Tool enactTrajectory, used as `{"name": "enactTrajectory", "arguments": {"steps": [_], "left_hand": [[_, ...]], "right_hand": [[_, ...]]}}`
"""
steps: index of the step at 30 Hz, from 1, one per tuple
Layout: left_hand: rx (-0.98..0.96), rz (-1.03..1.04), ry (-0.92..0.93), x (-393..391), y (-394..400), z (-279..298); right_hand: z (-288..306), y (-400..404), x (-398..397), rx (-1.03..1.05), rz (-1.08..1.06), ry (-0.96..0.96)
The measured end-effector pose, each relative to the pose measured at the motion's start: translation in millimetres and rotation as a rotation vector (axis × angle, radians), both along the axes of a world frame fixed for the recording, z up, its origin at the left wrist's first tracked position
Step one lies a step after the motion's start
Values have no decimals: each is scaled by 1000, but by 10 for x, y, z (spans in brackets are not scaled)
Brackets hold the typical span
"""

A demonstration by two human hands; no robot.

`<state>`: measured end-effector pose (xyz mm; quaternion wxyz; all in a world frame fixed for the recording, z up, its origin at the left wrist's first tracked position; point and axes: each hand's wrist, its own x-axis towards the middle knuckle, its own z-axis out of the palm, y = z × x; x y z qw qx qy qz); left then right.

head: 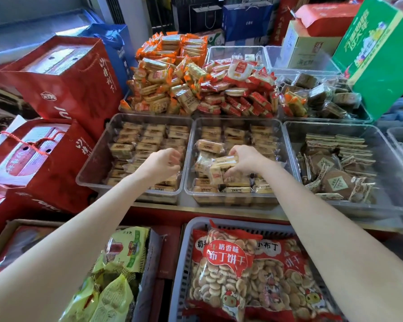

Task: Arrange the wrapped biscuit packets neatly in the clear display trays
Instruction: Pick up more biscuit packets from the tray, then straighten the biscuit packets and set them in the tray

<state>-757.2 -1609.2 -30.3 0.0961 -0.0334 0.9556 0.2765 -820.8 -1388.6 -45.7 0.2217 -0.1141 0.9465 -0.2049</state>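
Note:
Two clear display trays stand side by side: the left tray holds neat rows of wrapped biscuit packets, and the middle tray holds rows at the back and loose packets in front. My right hand is over the middle tray and grips several wrapped biscuit packets in a bunch. My left hand hovers over the right edge of the left tray with its fingers loosely curled; I see nothing in it.
A third clear tray on the right holds dark wrapped cakes. Behind lie heaps of orange packets and red packets. Red gift boxes stand at the left. A grey basket with bagged biscuits sits in front.

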Motion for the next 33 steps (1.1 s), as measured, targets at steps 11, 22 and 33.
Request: {"name": "enactTrajectory", "arguments": {"steps": [11, 22, 33], "left_hand": [[-92, 125, -26, 293, -644, -255], [-248, 275, -44, 521, -1882, -463], [-387, 174, 132, 273, -2334, -955]], "right_hand": [[-21, -564, 3, 168, 227, 178], [-474, -2430, -134, -43, 354, 151], [-940, -3453, -685, 141, 252, 323]]}}
